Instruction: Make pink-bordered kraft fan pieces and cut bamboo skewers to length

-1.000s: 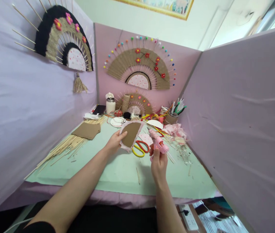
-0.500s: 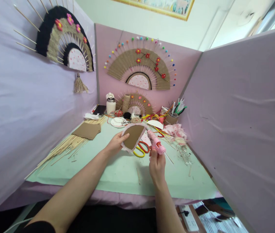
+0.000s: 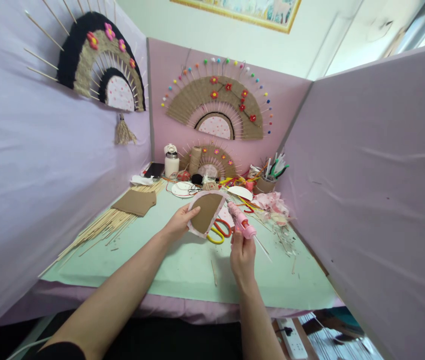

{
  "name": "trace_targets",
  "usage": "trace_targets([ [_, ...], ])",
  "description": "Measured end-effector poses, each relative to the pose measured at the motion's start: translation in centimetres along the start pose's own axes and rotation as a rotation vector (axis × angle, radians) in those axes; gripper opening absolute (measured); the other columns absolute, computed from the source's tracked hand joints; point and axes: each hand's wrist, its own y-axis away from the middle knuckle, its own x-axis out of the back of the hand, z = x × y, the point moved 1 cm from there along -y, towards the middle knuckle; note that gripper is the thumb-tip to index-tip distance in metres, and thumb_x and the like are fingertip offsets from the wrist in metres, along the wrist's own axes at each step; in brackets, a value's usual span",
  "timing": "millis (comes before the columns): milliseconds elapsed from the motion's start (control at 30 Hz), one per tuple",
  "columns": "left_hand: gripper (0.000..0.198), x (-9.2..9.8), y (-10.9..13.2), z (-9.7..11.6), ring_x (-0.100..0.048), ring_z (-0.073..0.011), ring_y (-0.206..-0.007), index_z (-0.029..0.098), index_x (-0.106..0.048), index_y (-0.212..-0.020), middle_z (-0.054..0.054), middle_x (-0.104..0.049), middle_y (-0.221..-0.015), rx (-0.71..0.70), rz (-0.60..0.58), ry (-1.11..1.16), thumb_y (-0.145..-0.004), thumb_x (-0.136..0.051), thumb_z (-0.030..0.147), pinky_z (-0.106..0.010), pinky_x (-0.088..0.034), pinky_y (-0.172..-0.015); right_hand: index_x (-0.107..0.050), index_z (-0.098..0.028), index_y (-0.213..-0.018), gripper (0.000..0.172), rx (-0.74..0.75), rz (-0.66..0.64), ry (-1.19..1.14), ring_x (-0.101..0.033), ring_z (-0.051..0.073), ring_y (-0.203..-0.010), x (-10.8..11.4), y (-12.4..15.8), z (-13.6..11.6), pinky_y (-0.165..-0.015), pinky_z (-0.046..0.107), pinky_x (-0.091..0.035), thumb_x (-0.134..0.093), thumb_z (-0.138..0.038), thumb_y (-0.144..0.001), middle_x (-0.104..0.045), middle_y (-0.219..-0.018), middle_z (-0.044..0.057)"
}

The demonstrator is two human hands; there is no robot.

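Your left hand (image 3: 178, 222) pinches a pink-edged cardboard semicircle (image 3: 207, 211); your right hand (image 3: 243, 251) wraps around a pink hot-glue gun (image 3: 241, 219)

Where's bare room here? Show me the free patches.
Mostly bare: the green tabletop between left hand and right hand, before the scissors, save one short stick; also front right, beside the right forearm. Crowded: the back, from white bottle to tool pot, and left, under thin sticks.

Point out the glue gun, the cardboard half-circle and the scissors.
Glue gun (image 3: 238, 214), head view: its pink body.
Cardboard half-circle (image 3: 208, 210), head view: its brown face.
Scissors (image 3: 230, 229), head view: the red handle loop.
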Motion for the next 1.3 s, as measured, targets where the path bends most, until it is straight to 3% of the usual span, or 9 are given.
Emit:
trace_targets([
  [333, 0.041, 0.09, -0.07, -0.14, -0.067, -0.0231, -0.086, 0.014, -0.065, -0.105, -0.012, -0.071, -0.101, 0.000, -0.042, -0.011, -0.071, -0.074, 0.035, -0.033, -0.050, -0.078, -0.060, -0.016, -0.100, 0.043, -0.026, 0.008, -0.017, -0.054, 0.022, -0.075, 0.07, -0.05, -0.28, -0.065, 0.033, -0.041, -0.036, -0.051, -0.090, -0.058, -0.075, 0.006],
  [1300, 0.046, 0.04, -0.01, -0.34, -0.066, -0.0224, -0.089, 0.014, -0.064, -0.108, -0.011, -0.071, -0.103, 0.001, -0.055, -0.054, -0.070, -0.074, 0.037, -0.033, -0.047, -0.081, -0.060, -0.014, -0.098, 0.039, 0.100, 0.003, 0.036, -0.056, 0.024, -0.081, -0.03, -0.07, -0.68, -0.069, 0.036, -0.043, -0.036, -0.044, -0.092, -0.059, -0.077, 0.008],
])
